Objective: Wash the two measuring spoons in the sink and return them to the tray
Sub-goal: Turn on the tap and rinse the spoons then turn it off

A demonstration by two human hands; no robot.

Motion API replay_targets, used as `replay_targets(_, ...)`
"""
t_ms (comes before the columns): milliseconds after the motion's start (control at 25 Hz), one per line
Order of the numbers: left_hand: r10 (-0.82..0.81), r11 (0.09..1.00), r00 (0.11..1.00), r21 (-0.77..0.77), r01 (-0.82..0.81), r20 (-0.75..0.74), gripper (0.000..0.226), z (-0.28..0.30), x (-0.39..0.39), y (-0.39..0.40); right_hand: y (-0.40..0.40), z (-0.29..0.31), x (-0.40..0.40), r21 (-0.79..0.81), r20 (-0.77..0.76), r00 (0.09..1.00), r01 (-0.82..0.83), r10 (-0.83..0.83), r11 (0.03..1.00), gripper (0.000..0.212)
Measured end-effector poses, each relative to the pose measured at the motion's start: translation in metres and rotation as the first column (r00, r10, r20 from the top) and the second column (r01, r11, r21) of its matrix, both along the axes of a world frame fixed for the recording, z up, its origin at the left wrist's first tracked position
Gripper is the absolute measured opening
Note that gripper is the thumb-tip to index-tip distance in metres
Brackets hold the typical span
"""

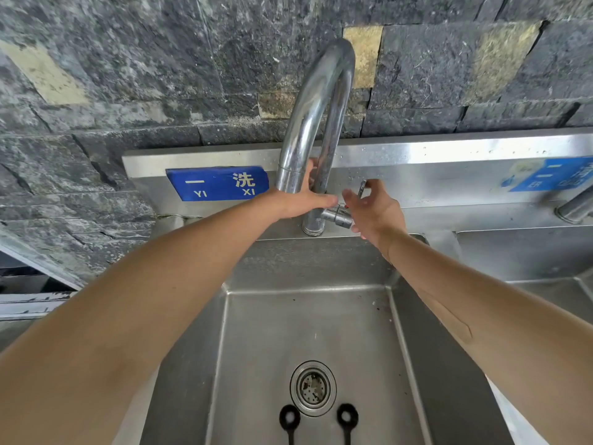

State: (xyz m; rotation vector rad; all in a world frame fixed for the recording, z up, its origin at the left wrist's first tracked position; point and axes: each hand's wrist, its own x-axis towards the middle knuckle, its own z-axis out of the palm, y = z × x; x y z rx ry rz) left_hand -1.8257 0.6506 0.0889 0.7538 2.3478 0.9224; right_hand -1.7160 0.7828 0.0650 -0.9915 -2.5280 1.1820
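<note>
Two black measuring spoons [317, 422] (handles cut off) in sink [401, 348]; left hand [301, 200] fingers part-hidden behind faucet [308, 123], right hand [373, 208] fingers pinch tap lever [362, 189].

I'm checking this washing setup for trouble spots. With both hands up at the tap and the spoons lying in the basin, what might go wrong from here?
1. The spout's outlet sits near the sink's back wall, while the two black measuring spoons lie beside the drain; water may miss them.
2. The right hand is at the tap lever; opening it hard could splash the backsplash.
3. The left hand reaches behind the tap, so it could knock it.
</note>
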Motion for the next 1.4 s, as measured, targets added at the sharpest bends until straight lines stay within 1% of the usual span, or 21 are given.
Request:
replay_targets(80,-0.040,0.997,0.999,-0.058,0.042,0.032,0.092,-0.008,-0.005,0.011,0.002,-0.002,-0.011,-0.054,0.057,0.998,0.013,-0.010,0.998,0.047)
replay_targets(120,-0.033,0.998,0.999,-0.058,0.034,0.013,0.089,-0.012,-0.007,0.013,0.004,-0.004,-0.016,-0.066,0.076,0.997,0.018,-0.013,0.998,0.038)
replay_targets(200,-0.027,1.000,0.998,-0.008,0.027,-0.053,0.077,-0.019,-0.012,0.014,0.008,-0.005,-0.022,-0.081,0.130,0.991,0.006,0.005,0.997,0.029)
replay_targets(280,-0.028,0.999,0.999,0.033,0.030,-0.041,0.067,-0.025,-0.018,0.011,0.009,-0.005,-0.025,-0.090,0.174,0.984,-0.012,0.027,0.996,0.027)
replay_targets(400,0.012,0.999,0.999,0.038,-0.010,-0.040,0.065,-0.033,-0.026,0.008,0.006,-0.007,-0.024,-0.075,0.117,0.993,-0.025,0.034,0.997,0.025)
replay_targets(520,0.004,0.998,0.993,0.070,0.004,-0.119,0.061,-0.039,-0.032,0.008,0.003,-0.007,-0.023,-0.080,0.079,0.996,-0.032,0.039,0.996,0.032)
replay_targets(680,0.013,0.998,0.980,0.069,0.001,-0.201,0.054,-0.041,-0.034,0.009,0.005,-0.010,-0.025,-0.075,0.093,0.996,-0.001,0.008,0.997,0.032)
replay_targets(800,0.013,0.998,0.978,0.071,0.001,-0.206,0.054,-0.043,-0.036,0.010,0.006,-0.013,-0.024,-0.119,0.087,0.996,0.010,0.000,0.993,0.033)
replay_targets(920,-0.001,0.997,0.978,0.071,0.017,-0.211,0.056,-0.044,-0.038,0.010,0.006,-0.014,-0.023,-0.207,0.061,0.997,0.055,-0.044,0.977,0.032)
replay_targets(1040,-0.006,0.997,0.978,0.071,0.021,-0.207,0.053,-0.045,-0.039,0.010,0.005,-0.016,-0.022,-0.287,0.030,0.995,0.100,-0.095,0.953,0.031)
replay_targets(1400,-0.014,0.995,0.987,0.100,0.030,-0.162,0.051,-0.049,-0.040,0.011,0.006,-0.019,-0.022,-0.324,0.005,0.994,0.107,-0.111,0.940,0.034)
